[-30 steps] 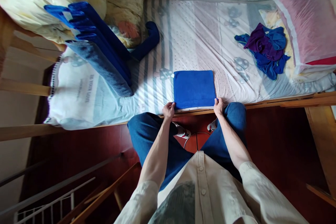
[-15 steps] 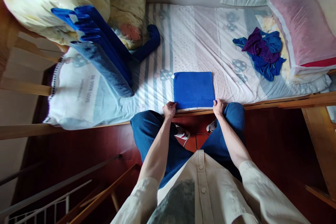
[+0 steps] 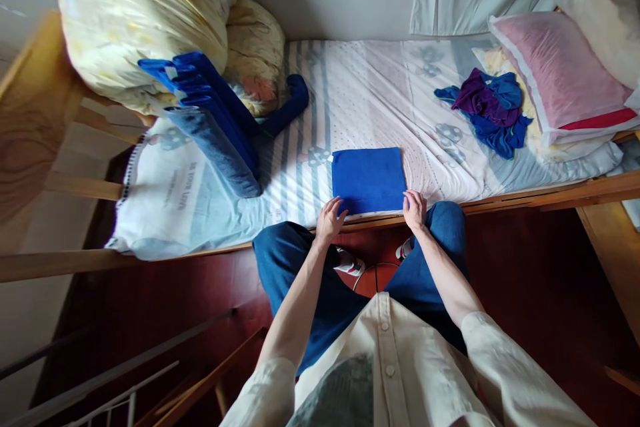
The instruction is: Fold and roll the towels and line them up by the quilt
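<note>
A blue cloth (image 3: 369, 179), folded into a neat flat rectangle with a small white tag at its far left corner, lies at the near edge of the bed. My left hand (image 3: 330, 220) rests at its near left corner, thumb and fingers apart. At the near right corner is my right hand (image 3: 415, 210), its fingers loosely stretched against the cloth's edge. Neither hand grips the cloth.
Folded blue cloths (image 3: 215, 103) and a rolled grey-blue cloth (image 3: 215, 150) lie on the bed's left. Crumpled blue and purple cloths (image 3: 490, 107) lie by a pink pillow (image 3: 560, 73). Yellow bedding (image 3: 145, 27) fills the far left. A wooden rail (image 3: 540, 199) edges the bed.
Both hands have loosened from pinching the near corners of the folded blue cloth, and their fingers have opened. The cloth stays flat on the bed. My view has tilted slightly.
</note>
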Demonstrator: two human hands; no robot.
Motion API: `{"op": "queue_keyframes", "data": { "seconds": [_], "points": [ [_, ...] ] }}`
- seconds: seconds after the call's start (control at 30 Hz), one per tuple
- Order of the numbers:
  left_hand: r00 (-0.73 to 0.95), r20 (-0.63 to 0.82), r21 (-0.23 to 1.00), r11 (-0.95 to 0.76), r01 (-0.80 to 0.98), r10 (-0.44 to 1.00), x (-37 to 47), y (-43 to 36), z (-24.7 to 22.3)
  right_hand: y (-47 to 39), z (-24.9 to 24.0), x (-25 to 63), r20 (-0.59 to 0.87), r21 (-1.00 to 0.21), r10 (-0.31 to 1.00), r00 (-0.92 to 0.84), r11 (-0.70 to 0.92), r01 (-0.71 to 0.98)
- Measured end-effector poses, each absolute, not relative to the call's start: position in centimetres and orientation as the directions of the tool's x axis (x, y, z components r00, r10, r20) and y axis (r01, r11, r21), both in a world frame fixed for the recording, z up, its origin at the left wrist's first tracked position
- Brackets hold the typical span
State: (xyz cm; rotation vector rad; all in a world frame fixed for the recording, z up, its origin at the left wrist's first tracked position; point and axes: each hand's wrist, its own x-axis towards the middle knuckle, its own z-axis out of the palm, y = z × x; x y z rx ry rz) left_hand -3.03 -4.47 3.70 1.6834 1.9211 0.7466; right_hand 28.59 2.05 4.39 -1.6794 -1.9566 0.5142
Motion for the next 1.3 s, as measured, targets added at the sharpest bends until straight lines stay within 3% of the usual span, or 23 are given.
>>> {"op": "queue_keyframes", "data": {
  "seconds": [0.13, 0.37, 0.6, 0.8, 1.0, 1.2, 1.3],
  "points": [
    [-0.023, -0.084, 0.584, 0.068, 0.809, 0.996, -2.9, -5.2, 2.1, 1.1, 4.2, 28.4, 0.118, -0.549, 0.916, -0.384, 0.382, 0.744],
    [0.031, -0.112, 0.440, 0.021, 0.898, 0.993, -3.0, -5.3, 0.1, 1.2, 2.4, 28.3, 0.059, -0.528, 0.925, -0.375, 0.348, 0.775],
    [-0.064, -0.085, 0.508, 0.099, 0.856, 0.994, -2.9, -4.7, -0.1, 1.9, 1.3, 28.0, 0.058, -0.614, 0.957, -0.285, 0.259, 0.746],
    [-0.099, -0.108, 0.530, 0.142, 0.836, 0.989, -3.3, -3.9, 1.3, 2.8, 1.5, 28.6, 0.085, -0.757, 0.980, -0.181, 0.182, 0.628],
    [-0.171, -0.168, 0.517, 0.234, 0.823, 0.971, -4.1, -3.6, 2.3, 3.0, 1.8, 29.2, 0.088, -0.802, 0.977, -0.193, 0.184, 0.569],
    [-0.064, 0.060, 0.697, 0.005, 0.717, 0.996, -4.9, -3.4, 1.7, 3.1, 1.7, 29.4, 0.103, -0.807, 0.976, -0.190, 0.193, 0.558],
    [-0.098, 0.064, 0.728, 0.021, 0.686, 0.993, -4.9, -3.4, 1.3, 3.3, 1.7, 29.4, 0.085, -0.831, 0.983, -0.160, 0.159, 0.532]
  ]
}}
